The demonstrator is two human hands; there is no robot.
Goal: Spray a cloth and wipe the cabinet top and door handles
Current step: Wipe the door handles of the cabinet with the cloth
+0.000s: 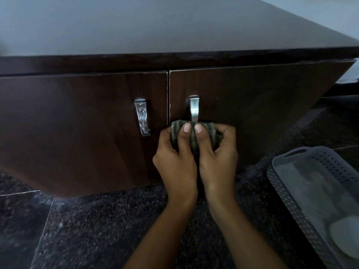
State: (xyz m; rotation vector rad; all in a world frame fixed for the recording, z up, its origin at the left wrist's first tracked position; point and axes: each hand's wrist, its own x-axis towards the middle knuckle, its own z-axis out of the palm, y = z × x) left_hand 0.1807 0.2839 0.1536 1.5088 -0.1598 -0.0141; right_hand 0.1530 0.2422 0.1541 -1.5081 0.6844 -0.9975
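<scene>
A low dark-brown cabinet has a flat top (pixel 174 32) and two doors, each with a vertical metal handle. The left handle (pixel 142 119) is bare. A green striped cloth (pixel 194 136) is wrapped round the lower end of the right handle (pixel 193 109). My left hand (pixel 175 160) and my right hand (pixel 217 154) both grip the cloth side by side, thumbs pressed on its front. The handle's lower end is hidden under the cloth.
A grey perforated plastic basket (pixel 287 193) stands on the dark speckled stone floor (pixel 97 230) to the right, close to my right forearm. Pale, blurred items lie inside it. The cabinet's right end nears a dark wall corner.
</scene>
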